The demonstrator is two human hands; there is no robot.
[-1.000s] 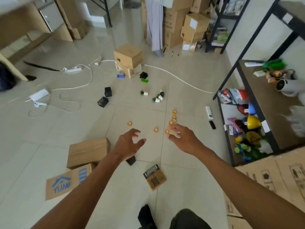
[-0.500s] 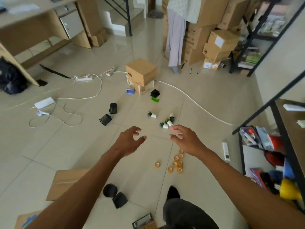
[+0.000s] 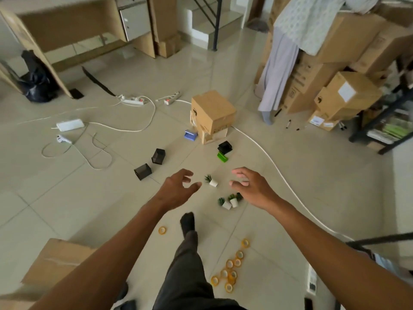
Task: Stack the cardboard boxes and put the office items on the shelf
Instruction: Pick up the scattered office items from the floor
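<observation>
Both hands are held out over the tiled floor near the centre of the frame, and nothing is gripped by either. The left hand (image 3: 176, 191) is seen with its fingers loosely spread and slightly bent; the right hand (image 3: 252, 186) is relaxed in the same way. Between them, a small potted plant (image 3: 211, 180) is lying on its side. Three more small plants (image 3: 230, 201) are grouped just below the right hand. Two stacked cardboard boxes (image 3: 212, 115) are placed in the upper middle, with a blue item (image 3: 190, 135) beside them on the left and a black holder (image 3: 225, 147) and a green item (image 3: 222, 157) below them. Two black mesh cups (image 3: 150, 164) are seen left of centre. Orange tape rolls (image 3: 231, 269) are scattered at the lower middle. A flat cardboard box (image 3: 58, 262) is lying at the lower left.
</observation>
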